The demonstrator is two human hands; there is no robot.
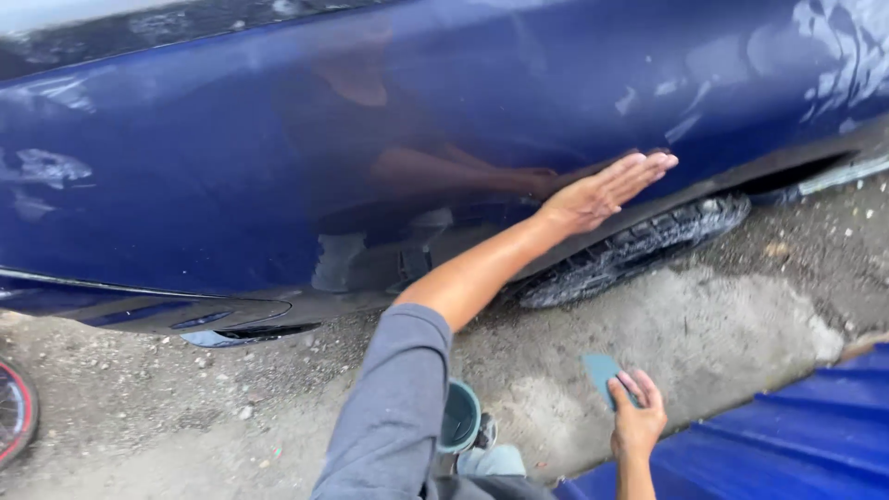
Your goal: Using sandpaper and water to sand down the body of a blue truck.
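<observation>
Nearest the camera, the right hand [637, 421] pinched a small teal pad [602, 373] between thumb and fingers, low over the gravelly concrete ground [722, 324]. Just left of it stood a teal bucket [460, 417] (only partly visible behind the grey sleeve [394, 407]). Farther out, the left hand [607, 192] lay flat, fingers straight and together, pressed against the dark blue car panel [231, 167] above the tyre [639, 245]. A blue corrugated sheet [796, 444] lay at lower right.
</observation>
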